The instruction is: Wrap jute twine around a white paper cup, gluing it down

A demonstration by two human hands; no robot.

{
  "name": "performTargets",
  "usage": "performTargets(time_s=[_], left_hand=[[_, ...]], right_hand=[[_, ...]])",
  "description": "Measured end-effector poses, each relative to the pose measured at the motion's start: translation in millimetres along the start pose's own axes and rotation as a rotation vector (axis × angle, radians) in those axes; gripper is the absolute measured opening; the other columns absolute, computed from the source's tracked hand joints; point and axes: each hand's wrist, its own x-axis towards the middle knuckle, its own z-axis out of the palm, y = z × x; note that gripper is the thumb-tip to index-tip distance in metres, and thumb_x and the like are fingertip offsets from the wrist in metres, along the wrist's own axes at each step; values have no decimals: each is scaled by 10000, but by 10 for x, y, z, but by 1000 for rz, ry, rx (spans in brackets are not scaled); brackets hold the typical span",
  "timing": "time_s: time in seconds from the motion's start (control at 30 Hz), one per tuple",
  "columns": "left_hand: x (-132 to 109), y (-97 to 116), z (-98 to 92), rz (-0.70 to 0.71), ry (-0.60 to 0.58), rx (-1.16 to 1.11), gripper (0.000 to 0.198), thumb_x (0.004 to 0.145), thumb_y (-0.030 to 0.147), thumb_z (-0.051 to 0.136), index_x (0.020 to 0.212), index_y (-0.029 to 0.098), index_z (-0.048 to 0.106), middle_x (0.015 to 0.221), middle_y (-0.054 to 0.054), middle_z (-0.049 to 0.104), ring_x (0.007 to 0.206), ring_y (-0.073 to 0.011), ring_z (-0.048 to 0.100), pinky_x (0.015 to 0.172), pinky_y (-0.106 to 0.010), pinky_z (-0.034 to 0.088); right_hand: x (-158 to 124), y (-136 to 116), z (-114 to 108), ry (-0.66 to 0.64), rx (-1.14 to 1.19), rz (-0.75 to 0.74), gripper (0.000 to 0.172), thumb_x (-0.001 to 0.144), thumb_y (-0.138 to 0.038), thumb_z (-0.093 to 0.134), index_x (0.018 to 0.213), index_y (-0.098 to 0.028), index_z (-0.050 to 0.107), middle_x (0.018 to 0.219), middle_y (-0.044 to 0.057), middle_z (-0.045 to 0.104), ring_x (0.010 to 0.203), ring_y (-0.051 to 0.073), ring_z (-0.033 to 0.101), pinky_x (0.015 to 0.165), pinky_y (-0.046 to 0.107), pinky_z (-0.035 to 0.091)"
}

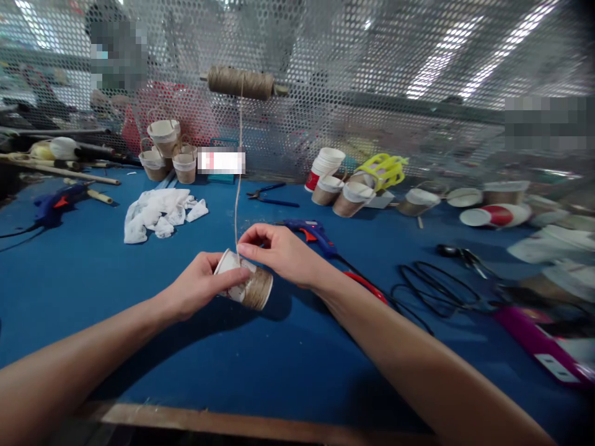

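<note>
A paper cup (258, 288), tilted on its side above the table, has its lower part wound with brown twine. My left hand (203, 282) is closed round its white rim end, thumb along the side. With fingers pinched, my right hand (279, 251) grips the twine (240, 136) just above the cup wall. That strand runs up taut to a twine spool (240, 83) mounted on the perforated metal screen. Just beyond my right hand lies a blue glue gun (310, 233) with a red trigger.
White crumpled cloth (158, 210) and pliers (274, 197) lie behind my hands. Twine-wrapped cups (165, 148) are stacked back left; more cups (353, 197) stand back right. A second glue gun (58, 203) is at left. Black cables (432, 288) and a purple power strip (542, 347) occupy the right.
</note>
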Motion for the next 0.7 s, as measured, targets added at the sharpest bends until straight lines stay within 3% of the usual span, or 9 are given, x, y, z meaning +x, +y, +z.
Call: performTargets(time_s=[0.1,0.23,0.37,0.5,0.57,0.7], left_hand=[[6,-3,-21,2,15,30,245,654,353,672,735,122,656,622,-2,619,541,-91,502,561,-207,401],[49,-26,-63,44,62,133,250,679,359,651,754,121,663,659,-16,641,567,-104,518,575,-212,412],[94,-51,-79,81,108,210,273,698,376,627,771,115,653,671,-26,644,575,-118,523,571,-223,414],[116,-80,-82,102,112,230,295,705,382,621,803,106,653,694,-37,651,598,-133,535,590,-237,418],[121,-90,-87,103,116,243,296,704,378,618,808,103,656,700,-40,654,602,-138,539,593,-242,417],[117,-88,-92,91,118,243,285,695,363,620,806,103,658,711,-38,657,610,-138,543,607,-244,421]], right_hand=[[-35,89,-229,181,-282,72,131,804,-195,499,860,-157,611,802,15,663,717,115,592,670,224,448],[-111,382,-637,374,-484,264,261,835,-121,387,994,-109,593,876,93,662,765,180,609,694,299,442],[-172,745,-834,310,-600,445,141,731,-176,617,857,-117,638,852,111,657,819,248,612,739,350,449],[-147,982,-807,226,-611,514,225,852,-293,521,1039,-177,572,1083,71,581,903,176,577,781,372,478],[-111,1040,-784,243,-591,521,267,880,-306,476,1115,-189,528,1151,70,540,940,172,562,787,382,480],[-97,1003,-784,341,-489,510,275,757,-226,615,1017,-155,561,991,112,605,879,237,593,768,409,477]])
